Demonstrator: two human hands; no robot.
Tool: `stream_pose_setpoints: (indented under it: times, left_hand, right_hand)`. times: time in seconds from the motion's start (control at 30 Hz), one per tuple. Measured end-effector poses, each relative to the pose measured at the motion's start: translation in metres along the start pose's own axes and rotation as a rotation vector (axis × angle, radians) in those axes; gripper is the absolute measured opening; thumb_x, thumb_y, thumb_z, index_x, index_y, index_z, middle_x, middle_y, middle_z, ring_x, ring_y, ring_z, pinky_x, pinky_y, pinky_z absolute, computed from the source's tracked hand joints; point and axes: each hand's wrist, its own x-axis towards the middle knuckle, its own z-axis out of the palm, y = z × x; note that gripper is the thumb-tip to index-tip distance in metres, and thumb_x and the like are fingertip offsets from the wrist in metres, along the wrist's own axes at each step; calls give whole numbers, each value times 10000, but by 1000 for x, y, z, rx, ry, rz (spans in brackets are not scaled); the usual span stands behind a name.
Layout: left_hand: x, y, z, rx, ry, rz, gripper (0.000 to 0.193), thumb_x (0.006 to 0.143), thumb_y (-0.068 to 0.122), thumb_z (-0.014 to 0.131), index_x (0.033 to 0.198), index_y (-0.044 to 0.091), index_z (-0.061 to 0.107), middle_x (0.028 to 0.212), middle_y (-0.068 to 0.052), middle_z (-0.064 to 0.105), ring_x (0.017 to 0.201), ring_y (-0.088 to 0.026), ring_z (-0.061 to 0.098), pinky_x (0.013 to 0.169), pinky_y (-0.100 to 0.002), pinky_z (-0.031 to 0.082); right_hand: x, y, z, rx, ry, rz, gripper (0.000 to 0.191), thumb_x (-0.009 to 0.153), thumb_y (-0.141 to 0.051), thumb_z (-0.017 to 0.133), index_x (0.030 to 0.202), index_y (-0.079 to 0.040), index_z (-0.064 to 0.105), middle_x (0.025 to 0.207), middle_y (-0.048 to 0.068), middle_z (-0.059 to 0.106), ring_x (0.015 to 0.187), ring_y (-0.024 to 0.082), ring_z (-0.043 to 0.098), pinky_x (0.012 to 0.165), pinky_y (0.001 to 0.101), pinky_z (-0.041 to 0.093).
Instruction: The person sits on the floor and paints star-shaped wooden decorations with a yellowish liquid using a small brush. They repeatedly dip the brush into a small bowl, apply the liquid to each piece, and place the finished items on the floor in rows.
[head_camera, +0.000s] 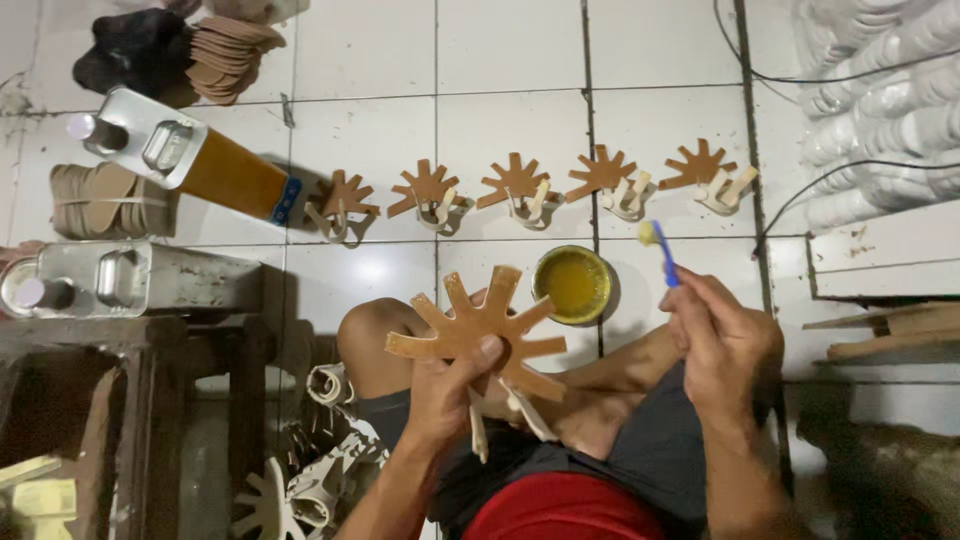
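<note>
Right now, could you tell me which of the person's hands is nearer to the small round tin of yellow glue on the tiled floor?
Left, narrowly. The left hand, gripping the brown fan of strips, sits just below-left of the tin; the right hand, holding the blue brush, is off to its right.

Lighting: we record a bright, even light over the white tiled floor (520, 60), strongest at centre, with a soft glare patch on the tile near the metal can (190, 155). Shadows: short and soft, falling just below and right of the star-shaped brown pieces (515, 185) in the row. Dim zones: we note the lower left corner and the right lower edge sinking into murk, detail lost there. Sharpness: centre fairly crisp; the brush (657, 245) slightly soft. Distortion: we see tile lines bowing toward the edges. Colour: warm cast overall.
</note>
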Motion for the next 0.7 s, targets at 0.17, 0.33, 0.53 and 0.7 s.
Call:
stream_pose_setpoints:
  times: [0.17,0.33,0.53,0.7]
  left_hand:
    - [3,-6,21,-36,25,49,583,949,133,675,1468,-60,496,1176,-140,690,928,-157,660,786,-294,569]
    - [6,-2,30,-67,-56,65,578,948,124,659,1452,-91,476,1221,-188,694,984,-195,711,793,-310,609]
    - [7,-4,27,-175,-12,57,594,937,110,663,1459,-87,459,1191,-196,695,876,-205,708,658,-303,593]
    - [7,-9,24,-196,24,37,611,930,100,677,1473,-84,464,1143,-190,691,861,-202,706,680,-309,600]
  right_hand:
    - [-18,-3,0,220,-169,-289,218,1016,-47,609,1209,-5,701,873,39,720,620,43,596,506,204,446]
    - [-18,-13,8,37,-217,-224,254,979,-15,646,1215,47,716,830,51,683,676,85,592,551,209,439]
    - [-18,-19,8,-16,-217,-297,227,1000,-40,645,1208,32,703,905,64,709,738,91,642,599,210,485]
    - [-17,-6,8,7,-161,-240,225,963,-48,641,1158,6,739,838,52,738,612,51,594,507,185,411]
